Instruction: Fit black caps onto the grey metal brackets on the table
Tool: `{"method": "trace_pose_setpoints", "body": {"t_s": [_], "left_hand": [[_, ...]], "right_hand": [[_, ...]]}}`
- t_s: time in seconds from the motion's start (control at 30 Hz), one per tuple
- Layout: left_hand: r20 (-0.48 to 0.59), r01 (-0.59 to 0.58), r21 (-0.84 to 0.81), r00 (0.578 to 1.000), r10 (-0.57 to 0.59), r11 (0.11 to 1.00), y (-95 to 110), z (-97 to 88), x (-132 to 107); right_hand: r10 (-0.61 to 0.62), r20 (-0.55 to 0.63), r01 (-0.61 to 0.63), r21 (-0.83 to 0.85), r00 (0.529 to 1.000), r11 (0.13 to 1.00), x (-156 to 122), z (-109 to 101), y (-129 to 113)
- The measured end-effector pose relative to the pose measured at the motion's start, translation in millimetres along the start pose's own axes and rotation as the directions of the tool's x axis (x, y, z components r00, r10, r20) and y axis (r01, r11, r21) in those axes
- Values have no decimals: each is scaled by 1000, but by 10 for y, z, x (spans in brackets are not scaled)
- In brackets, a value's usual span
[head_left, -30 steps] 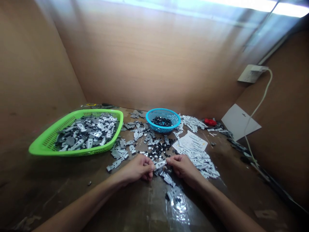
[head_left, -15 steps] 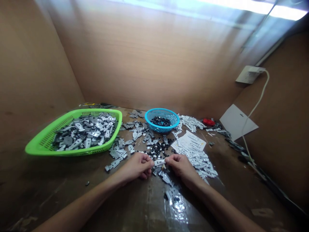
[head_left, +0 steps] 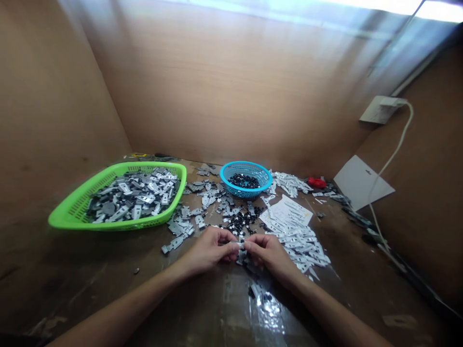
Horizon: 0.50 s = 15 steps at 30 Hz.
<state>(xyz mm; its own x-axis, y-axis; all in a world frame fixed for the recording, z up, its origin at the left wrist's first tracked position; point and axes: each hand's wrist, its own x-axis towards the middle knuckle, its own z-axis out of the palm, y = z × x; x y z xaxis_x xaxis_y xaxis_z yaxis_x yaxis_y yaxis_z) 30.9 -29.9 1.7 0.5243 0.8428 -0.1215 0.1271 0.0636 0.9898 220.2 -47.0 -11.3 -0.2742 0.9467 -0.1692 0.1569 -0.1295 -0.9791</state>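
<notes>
between both hands (head_left: pixel 210 250), one metal piece (head_left: pixel 239 245)

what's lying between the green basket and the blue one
In the head view, loose grey stamped metal parts lie scattered between the green plastic basket and the blue plastic basket.

The green plastic basket (head_left: pixel 68 219) is smooth and bright with a slight sheen, its walls moulded as a fine mesh; the blue plastic basket (head_left: pixel 246 193) has the same moulded mesh. The stamped metal plates (head_left: pixel 133 197) look matt grey, some with paler, brighter faces. The small black pieces (head_left: pixel 244 180) look glossy. The desk (head_left: pixel 90 260) is dark wood, scuffed and rough, with a patchy shine. The sheet of paper (head_left: pixel 289 214) is matt white, and the wooden wall panels (head_left: pixel 217 86) are smooth, light brown and faintly shiny.
</notes>
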Motion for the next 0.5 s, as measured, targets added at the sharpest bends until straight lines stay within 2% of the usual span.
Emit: {"method": "trace_pose_setpoints", "body": {"t_s": [0.1,0.27,0.5], "left_hand": [[-3,-43,23,999,43,999,-27,15,-3],[-41,-88,32,995,90,996,-84,57,9],[-33,5,-77,999,-8,997,-133,42,72]], "right_hand": [[-55,-11,54,-42,998,998,-8,12,5],[-206,-136,186,-149,969,971,-6,73,18],[-78,-75,72,-70,994,995,38,46,26]]}}
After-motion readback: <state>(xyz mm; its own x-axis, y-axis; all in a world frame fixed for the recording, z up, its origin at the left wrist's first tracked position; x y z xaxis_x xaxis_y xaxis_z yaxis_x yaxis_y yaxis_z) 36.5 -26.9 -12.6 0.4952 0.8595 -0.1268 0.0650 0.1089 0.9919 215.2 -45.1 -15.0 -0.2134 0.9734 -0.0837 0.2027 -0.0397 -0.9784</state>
